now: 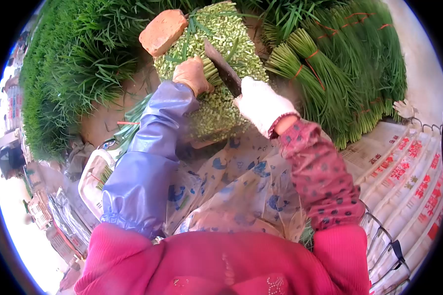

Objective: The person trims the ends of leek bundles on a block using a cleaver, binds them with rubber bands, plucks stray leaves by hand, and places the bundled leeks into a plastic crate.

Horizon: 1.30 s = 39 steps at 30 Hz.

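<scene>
My left hand (192, 74), bare below a blue sleeve cover, is wrapped round a bundle of chives (211, 73), its pale cut ends pointing up and right. Its long leaves trail to the lower left beneath my forearm. In a white glove, my right hand (265, 102) grips a knife (222, 68) whose dark blade slants up to the left, close beside the stem ends. Its handle is hidden in my fist. Under both hands lies a heap of chopped stem pieces (226, 24), with a few loose leaves on top.
An orange brick (163, 32) sits at the heap's upper left. Tied bundles of chives (325, 73) are stacked on the right, and leafy greens (79, 64) bank up on the left. A patterned plastic apron (231, 182) covers my lap. A white basket (91, 184) stands by my left elbow.
</scene>
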Tool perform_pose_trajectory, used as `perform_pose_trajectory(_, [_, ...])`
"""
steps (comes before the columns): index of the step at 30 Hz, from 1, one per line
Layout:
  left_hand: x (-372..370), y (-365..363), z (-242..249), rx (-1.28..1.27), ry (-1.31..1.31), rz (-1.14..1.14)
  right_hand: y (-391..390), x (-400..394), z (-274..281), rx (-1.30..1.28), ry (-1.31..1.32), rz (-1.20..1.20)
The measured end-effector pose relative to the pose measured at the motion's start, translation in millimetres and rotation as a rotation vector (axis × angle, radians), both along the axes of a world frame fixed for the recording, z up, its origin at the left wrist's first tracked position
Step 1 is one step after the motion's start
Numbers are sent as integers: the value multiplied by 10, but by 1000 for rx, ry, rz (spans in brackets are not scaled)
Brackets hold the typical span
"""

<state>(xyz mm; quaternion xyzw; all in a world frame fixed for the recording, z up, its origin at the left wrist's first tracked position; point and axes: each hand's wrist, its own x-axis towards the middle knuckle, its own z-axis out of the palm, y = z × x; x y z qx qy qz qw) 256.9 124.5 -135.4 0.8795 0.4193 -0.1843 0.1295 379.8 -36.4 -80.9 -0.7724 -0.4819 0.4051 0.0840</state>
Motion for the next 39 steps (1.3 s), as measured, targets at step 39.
perform_pose_trajectory(39, [-3135, -707, 801, -465, -2573, 370, -831, -585, 1115, 408, -307, 60])
